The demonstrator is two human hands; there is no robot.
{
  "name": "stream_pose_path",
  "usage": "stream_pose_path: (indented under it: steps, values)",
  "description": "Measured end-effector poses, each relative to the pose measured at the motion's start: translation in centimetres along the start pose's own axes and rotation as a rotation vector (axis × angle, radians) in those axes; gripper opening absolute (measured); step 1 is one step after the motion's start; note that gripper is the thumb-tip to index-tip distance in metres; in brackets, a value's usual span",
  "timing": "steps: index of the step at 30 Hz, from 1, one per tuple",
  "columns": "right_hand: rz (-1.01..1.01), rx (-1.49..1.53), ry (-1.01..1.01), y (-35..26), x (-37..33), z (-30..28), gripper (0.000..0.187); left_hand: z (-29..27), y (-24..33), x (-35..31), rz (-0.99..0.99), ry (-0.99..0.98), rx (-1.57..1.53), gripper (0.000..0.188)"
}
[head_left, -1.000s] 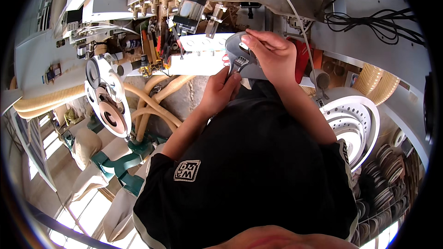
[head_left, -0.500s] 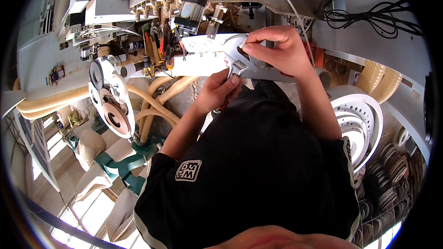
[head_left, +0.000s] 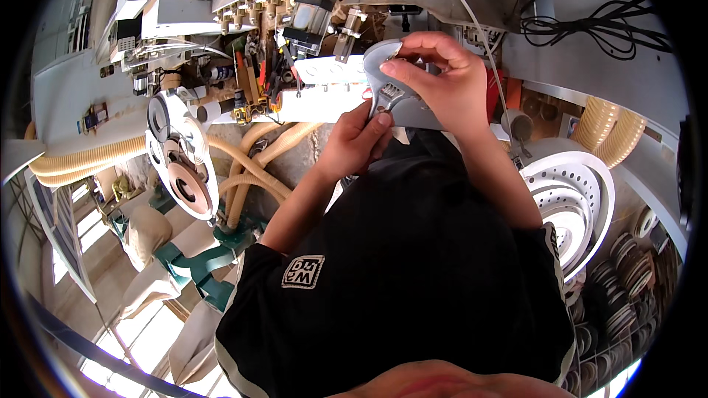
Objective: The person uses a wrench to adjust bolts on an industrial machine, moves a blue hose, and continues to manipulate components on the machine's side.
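Observation:
My left hand (head_left: 354, 140) is closed round the handle of a grey metal adjustable wrench (head_left: 376, 66), held upright over the front edge of the bench. The wrench's adjusting screw shows above my left thumb. At the wrench's jaws, my right hand (head_left: 450, 77) is closed in a pinch, thumb in front and fingers curled behind. Whatever lies between the right fingertips is small and mostly hidden. Behind the wrench runs a bright white panel (head_left: 332, 70) with round cutouts.
Screwdrivers and pliers (head_left: 254, 81) lie left of the panel. A white belt-and-pulley unit (head_left: 181, 151) stands at the left, above beige hoses (head_left: 254, 177). Black cables (head_left: 582, 29) lie at the far right. White perforated round covers (head_left: 571, 206) stand by my right elbow.
The wrench has turned more upright, its head now rounder in view. My right hand has moved slightly up and left with its pinch against the jaws. The left grip stays.

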State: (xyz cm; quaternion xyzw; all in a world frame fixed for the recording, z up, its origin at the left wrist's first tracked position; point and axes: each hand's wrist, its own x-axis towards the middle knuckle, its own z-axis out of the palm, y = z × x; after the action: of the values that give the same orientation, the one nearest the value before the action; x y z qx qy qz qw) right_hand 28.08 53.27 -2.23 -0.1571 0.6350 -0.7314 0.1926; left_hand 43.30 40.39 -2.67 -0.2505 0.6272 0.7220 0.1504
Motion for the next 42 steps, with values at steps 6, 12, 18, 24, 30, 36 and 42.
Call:
stream_pose_path:
  steps: [6,12,18,24,30,36,42]
  values:
    - [0.032,-0.101,-0.145,-0.7,1.0,-2.1,0.028,0.3,0.5,-0.2,0.008,-0.026,0.003,0.027]
    - [-0.08,-0.297,-0.225,-2.9,1.8,-2.5,0.023,0.3,0.1,-0.5,0.006,0.009,0.018,0.03]
    - [-0.193,-0.239,-0.077,-1.3,1.1,-0.9,0.021,0.6,1.4,-0.8,-0.022,0.014,0.023,0.033]
    - [-0.262,-0.397,0.014,-0.4,1.3,-1.1,0.018,-0.1,0.2,-0.4,-0.076,0.002,-0.033,0.032]
    - [-0.23,-0.524,-0.162,-2.0,1.9,-2.8,0.022,-1.1,0.0,-0.1,-0.045,-0.129,-0.099,0.035]
    - [-0.381,-0.638,-0.106,-1.5,1.8,-2.2,0.021,-0.9,0.0,-0.3,-0.043,-0.094,-0.08,0.034]
    - [-0.439,-0.653,0.0,0.0,1.1,-1.2,0.021,-1.0,-0.4,-0.4,-0.043,-0.092,-0.059,0.032]
